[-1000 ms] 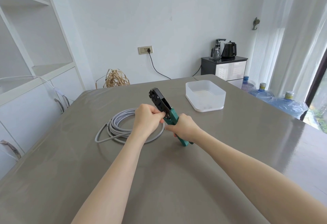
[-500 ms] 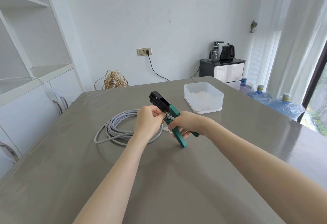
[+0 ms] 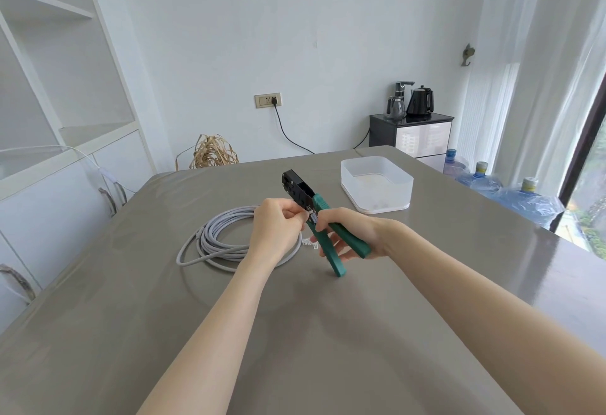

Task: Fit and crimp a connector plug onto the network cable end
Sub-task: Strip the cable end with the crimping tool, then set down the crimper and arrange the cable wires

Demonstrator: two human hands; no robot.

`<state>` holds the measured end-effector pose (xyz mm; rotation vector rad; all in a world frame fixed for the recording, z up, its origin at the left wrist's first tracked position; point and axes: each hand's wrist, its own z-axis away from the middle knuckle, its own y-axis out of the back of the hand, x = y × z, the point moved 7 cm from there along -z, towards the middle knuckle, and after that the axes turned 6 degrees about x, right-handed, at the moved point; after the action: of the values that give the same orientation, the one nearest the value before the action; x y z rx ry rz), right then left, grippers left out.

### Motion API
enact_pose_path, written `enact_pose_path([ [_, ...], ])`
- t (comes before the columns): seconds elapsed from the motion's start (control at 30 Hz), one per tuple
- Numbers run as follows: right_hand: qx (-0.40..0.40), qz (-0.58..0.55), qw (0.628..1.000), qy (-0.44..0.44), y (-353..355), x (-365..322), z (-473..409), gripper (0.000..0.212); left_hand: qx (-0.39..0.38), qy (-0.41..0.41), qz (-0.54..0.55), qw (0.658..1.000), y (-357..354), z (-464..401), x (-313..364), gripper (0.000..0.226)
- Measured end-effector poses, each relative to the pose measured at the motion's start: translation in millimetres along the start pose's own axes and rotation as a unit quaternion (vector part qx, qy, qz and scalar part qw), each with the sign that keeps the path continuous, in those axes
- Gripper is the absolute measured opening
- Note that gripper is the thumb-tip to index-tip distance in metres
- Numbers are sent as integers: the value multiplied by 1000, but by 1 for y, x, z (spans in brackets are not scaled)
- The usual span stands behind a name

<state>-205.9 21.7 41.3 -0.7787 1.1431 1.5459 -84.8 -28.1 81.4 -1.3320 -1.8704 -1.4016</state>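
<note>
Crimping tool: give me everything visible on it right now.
The crimping tool has a black, blocky metal-looking head pointing up and away, and two green handles splayed apart. It is held tilted above the table. The right hand wraps the upper handle; the lower handle's tip is near or on the table. The left hand pinches something small at the head's base; what exactly is too small to tell.

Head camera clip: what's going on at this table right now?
A person is working a green-handled crimping tool over a grey table. The right hand grips its spread handles; the left hand pinches something small at the tool's side slot, too hidden to identify. A clear connector plug lies loose on the table beside the coiled grey network cable. A white bin sits behind.
</note>
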Motion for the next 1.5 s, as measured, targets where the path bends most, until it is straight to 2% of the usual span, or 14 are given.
enact_pose_path([
  [0.27,9,-115,993,26,-3,10,-4,32,-31,15,30,999,-2,-1,-5,14],
  [0.4,38,-118,992,18,3,14,-7,47,-41,3,27,999,-6,-1,-4,8],
  [0.53,126,-70,989,17,18,19,-8,37,-43,2,24,999,-7,-1,-6,10],
  [0.7,223,15,974,34,36,24,-9,44,-25,10,20,999,-5,-1,-8,11],
  [0.77,276,98,956,36,42,27,-9,48,-25,11,20,999,-6,0,-9,11],
  [0.9,377,247,892,38,47,32,-8,55,-30,4,21,999,-6,2,-8,11],
  [1.1,404,343,846,52,47,41,-11,53,-27,-13,7,1000,-10,3,-9,10],
  [1.5,407,340,847,46,39,52,-15,50,-26,5,29,999,-17,4,-15,11],
])
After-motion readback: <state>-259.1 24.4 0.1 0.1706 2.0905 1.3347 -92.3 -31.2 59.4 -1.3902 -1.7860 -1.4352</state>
